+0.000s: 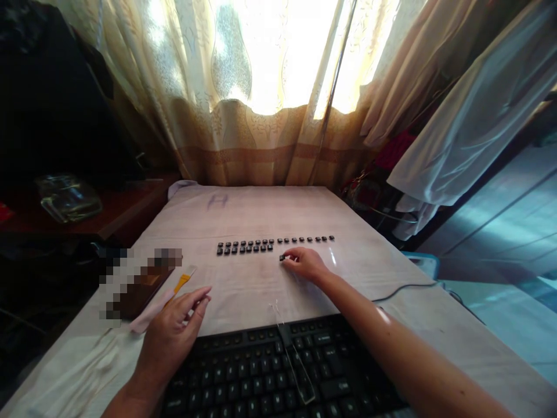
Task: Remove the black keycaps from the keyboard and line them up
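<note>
My right hand pinches a small black keycap between thumb and fingers, low over the white cloth. Just beyond it, black keycaps lie in two rows, the back row reaching farther right than the front one. My left hand hovers by the keyboard's upper left corner, thumb and fingertips together, with nothing visible in them. Close to me sits a black keyboard, its top row showing bare key sockets. A wire keycap puller rests across it.
Left of the keyboard are a brush with a yellow handle and a dark brown object, partly blurred out. A cable runs over the cloth at right. Behind the table hangs a curtain; a dark screen stands far left.
</note>
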The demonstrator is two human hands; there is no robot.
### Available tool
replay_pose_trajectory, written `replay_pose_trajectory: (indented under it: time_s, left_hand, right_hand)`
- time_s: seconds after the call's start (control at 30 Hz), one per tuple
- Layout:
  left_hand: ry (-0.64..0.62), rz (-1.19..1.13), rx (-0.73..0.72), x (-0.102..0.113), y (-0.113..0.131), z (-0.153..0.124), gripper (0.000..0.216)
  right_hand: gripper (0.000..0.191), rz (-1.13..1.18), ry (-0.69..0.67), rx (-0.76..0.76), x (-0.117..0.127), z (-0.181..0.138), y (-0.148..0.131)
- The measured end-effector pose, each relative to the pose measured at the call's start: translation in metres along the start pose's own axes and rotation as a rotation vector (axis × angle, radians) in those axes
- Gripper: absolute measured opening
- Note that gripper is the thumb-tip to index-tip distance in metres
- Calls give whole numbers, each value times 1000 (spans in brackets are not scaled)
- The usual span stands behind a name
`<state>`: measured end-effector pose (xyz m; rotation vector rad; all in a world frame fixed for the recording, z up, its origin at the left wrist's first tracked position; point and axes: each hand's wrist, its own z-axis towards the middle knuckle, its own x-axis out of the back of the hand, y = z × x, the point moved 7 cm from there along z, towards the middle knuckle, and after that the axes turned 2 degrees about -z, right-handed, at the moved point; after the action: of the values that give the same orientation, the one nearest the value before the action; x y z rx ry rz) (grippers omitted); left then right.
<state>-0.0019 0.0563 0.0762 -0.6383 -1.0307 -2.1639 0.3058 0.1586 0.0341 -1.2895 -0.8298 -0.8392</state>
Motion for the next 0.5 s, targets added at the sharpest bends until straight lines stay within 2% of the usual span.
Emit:
replay_pose_trajectory:
  time_s: [0.27,0.4,0.5]
  left_hand:
    - [-27,106,-30,-1,-13,-2,27]
    - [-16,132,-68,-6,-17,-4,32]
    - [11,164,-117,-7,-20,-4,37]
  right_hand:
    - [34,-97,-17,20,-12,12,0]
    - [25,-132,-29,31,-14,15,3]
    - [32,-145,-32,32,-15,18,4]
